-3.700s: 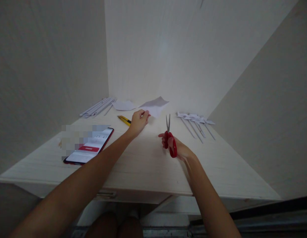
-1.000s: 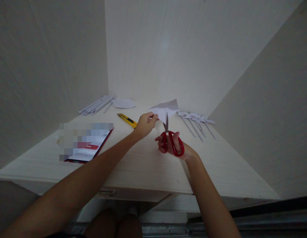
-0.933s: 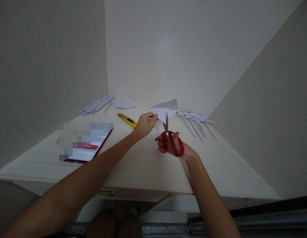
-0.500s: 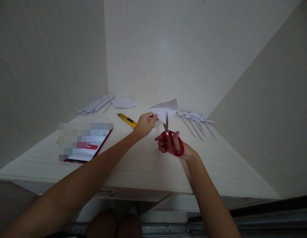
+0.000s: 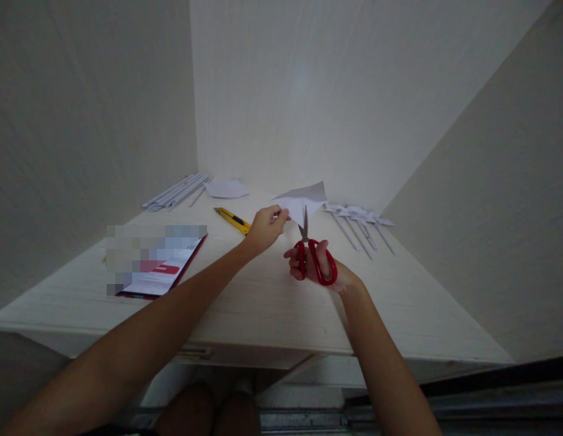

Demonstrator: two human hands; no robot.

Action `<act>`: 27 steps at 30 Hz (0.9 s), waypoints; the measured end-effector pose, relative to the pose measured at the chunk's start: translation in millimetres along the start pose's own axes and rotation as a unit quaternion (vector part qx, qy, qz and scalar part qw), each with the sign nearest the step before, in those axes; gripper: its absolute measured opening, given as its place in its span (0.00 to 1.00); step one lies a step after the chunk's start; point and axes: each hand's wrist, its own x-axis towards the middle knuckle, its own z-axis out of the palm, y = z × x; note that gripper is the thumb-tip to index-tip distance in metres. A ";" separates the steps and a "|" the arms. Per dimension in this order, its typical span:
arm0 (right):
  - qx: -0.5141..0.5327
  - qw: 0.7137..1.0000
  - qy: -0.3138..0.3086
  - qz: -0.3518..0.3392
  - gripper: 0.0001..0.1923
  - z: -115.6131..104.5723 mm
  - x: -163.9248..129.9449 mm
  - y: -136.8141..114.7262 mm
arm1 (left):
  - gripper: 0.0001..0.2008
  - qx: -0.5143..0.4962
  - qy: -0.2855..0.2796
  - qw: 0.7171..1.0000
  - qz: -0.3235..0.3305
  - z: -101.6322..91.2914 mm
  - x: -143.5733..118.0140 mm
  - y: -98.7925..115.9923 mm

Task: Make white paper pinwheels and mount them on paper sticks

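The left hand (image 5: pixel 265 227) pinched a white folded paper (image 5: pixel 303 201) aloft; the right hand (image 5: pixel 320 266) gripped red scissors (image 5: pixel 311 254), blades at its lower edge.

No readable writing anywhere.

The phone (image 5: pixel 160 271) lying on the bench (image 5: pixel 263 303) shows a white screen with a red bar, but its lettering is too small and partly blurred out; nothing else carries any label or number.

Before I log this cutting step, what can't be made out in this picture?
Head view only:
- Phone: top of screen pixelated.
- Scissors: blade tips hidden behind the paper; cut progress unclear.
- Right hand: fingers partly hidden by the red handles.
- Paper pieces at right: too small to identify.
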 end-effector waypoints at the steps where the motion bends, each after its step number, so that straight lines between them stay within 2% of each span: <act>1: 0.004 1.000 -0.005 -0.001 0.40 -0.1 0.2 0.5 | 0.12 -0.001 0.001 1.000 -0.001 -0.1 -0.1 0.3; 12: 0.052 0.999 -0.009 -0.012 0.31 5.3 1.4 0.4 | 0.12 0.010 0.012 1.000 0.006 0.3 -0.6 1.7; 27: 0.039 0.999 -0.016 -0.021 0.30 -1.0 7.2 8.0 | 0.11 0.022 0.013 1.000 0.014 -0.8 -0.8 4.0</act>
